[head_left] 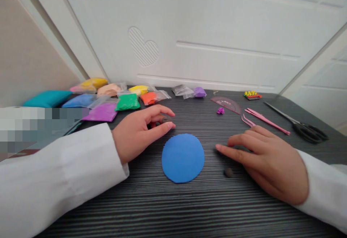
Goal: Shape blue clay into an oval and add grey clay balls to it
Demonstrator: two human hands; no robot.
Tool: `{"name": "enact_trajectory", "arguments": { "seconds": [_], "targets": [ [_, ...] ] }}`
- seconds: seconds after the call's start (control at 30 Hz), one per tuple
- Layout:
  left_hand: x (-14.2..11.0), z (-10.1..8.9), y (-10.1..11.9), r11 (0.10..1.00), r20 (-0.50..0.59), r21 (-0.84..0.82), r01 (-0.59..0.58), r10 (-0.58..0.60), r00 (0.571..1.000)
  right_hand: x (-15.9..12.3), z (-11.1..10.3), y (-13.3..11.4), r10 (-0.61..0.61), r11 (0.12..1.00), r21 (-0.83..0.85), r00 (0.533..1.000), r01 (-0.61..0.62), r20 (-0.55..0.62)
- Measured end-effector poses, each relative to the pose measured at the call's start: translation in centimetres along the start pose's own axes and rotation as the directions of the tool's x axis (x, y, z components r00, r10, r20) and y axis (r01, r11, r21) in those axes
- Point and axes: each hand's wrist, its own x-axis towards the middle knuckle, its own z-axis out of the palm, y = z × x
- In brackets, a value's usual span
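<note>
A flat blue clay disc (183,158) lies on the dark striped table in front of me. Just beyond its upper left edge, my left hand (143,128) curls its thumb and fingers around a small dark grey-brown clay lump (166,120). Right of the disc, my right hand (267,162) rests palm down low over the table, its index finger stretched toward the disc and its grasp empty. A second dark clay lump (228,172) sits on the table below that index finger, apart from it.
Bagged clay lies along the back left, including a green pack (128,102) and a purple pack (100,112). At the right are a protractor (227,104), pink tweezers (247,121), a pink stick-like tool (267,121), black-handled scissors (305,128) and a small purple clay piece (220,111). A white panel (189,25) stands behind.
</note>
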Motion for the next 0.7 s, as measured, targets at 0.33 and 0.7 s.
{"name": "enact_trajectory", "arguments": {
  "seconds": [0.33,0.7],
  "targets": [
    [0.06,-0.05,-0.41,1.000,0.049,-0.023,0.012,-0.011,0.999,0.00,-0.03,-0.23,0.011,0.999,-0.035,1.000,-0.011,0.013],
    [0.03,-0.03,-0.61,1.000,0.044,-0.021,0.021,-0.020,0.999,0.11,0.25,-0.25,0.043,0.999,-0.011,0.999,-0.043,0.004]
  ]
}}
